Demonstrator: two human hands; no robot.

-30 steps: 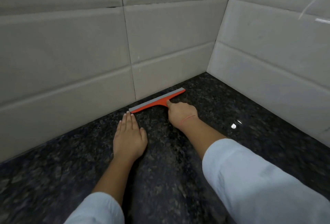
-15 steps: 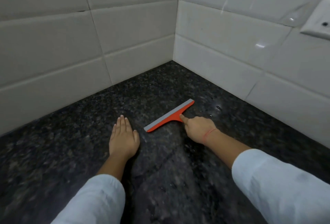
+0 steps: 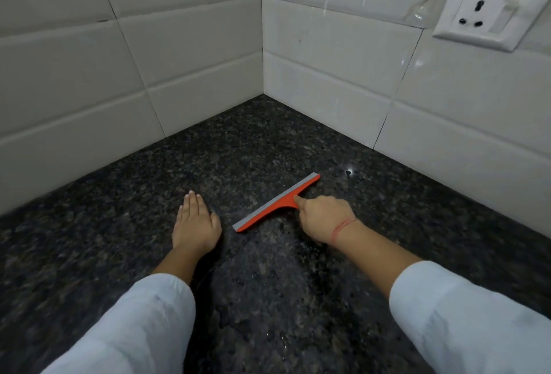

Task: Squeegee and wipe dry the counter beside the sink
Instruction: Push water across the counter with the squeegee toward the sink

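Note:
An orange squeegee (image 3: pixel 269 206) with a grey rubber blade lies blade-down on the dark speckled granite counter (image 3: pixel 268 147). My right hand (image 3: pixel 323 218) grips its handle, index finger stretched along the neck; the handle itself is hidden under the hand. A red thread circles that wrist. My left hand (image 3: pixel 195 223) rests flat on the counter, palm down, just left of the blade's near end and not touching it. Small water droplets glisten on the stone near the squeegee and in front of it.
White tiled walls meet in a corner (image 3: pixel 262 93) behind the counter. A white wall socket (image 3: pixel 489 10) sits on the right wall, above counter height. Both forearms wear white sleeves.
The squeegee has been pulled away from the left wall's base toward me across the counter. The view has swung right, bringing in the corner and the socket. My left hand stays flat.

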